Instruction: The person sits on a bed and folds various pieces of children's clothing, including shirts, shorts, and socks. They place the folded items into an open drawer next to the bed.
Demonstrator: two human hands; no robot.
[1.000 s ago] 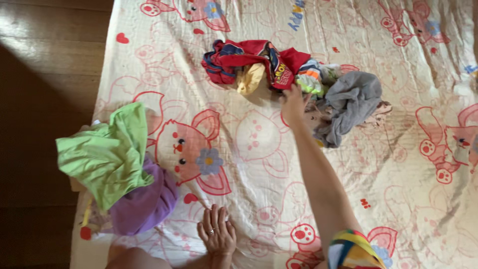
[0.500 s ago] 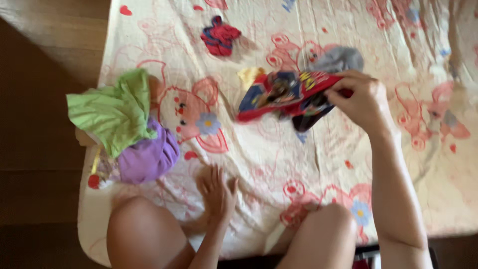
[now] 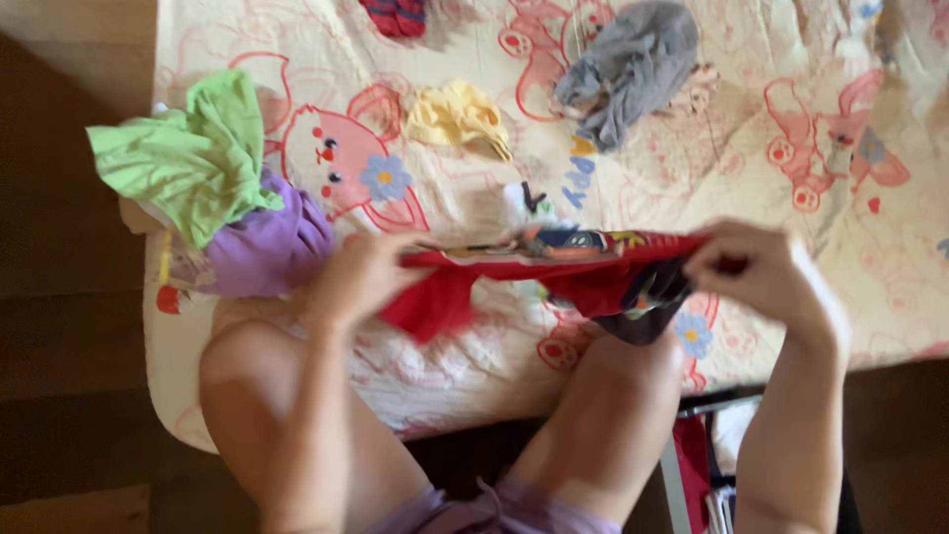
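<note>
A red printed garment (image 3: 554, 269) is stretched out between both hands just above my knees. My left hand (image 3: 361, 277) grips its left end and my right hand (image 3: 761, 272) grips its right end. Part of the cloth hangs down in red and dark folds under the stretched edge. All of this is over the near edge of a cream sheet with pink cartoon animals (image 3: 514, 188).
On the sheet lie a green cloth (image 3: 188, 158) over a purple one (image 3: 272, 242) at the left, a yellow piece (image 3: 457, 114), a grey garment (image 3: 633, 64) and a red and blue piece (image 3: 395, 15) at the top edge. Wooden floor (image 3: 69, 227) lies at the left.
My right hand pulled the red garment out of the far pile and brought it close. My left hand rose off the sheet and took the other end. The view tilted toward my knees.
</note>
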